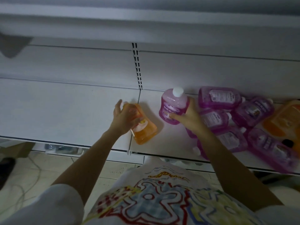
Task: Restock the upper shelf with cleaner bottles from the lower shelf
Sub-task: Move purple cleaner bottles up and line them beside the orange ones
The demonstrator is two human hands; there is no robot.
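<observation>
Printed shirt [162,200] lowest; left hand [125,117] grips an orange bottle [144,132], right hand [190,116] grips a pink bottle [173,104].

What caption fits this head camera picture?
Left hand grips an orange cleaner bottle, right hand a pink cleaner bottle, at a white shelf.

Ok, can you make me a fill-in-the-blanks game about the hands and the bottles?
1. The left bottle, in the left hand, is ____.
2. The right bottle, in the right hand, is ____.
3. The right bottle's cap is ____.
4. The pile lies on the ____ side of the shelf.

Missing words: orange, pink, white, right.
</observation>
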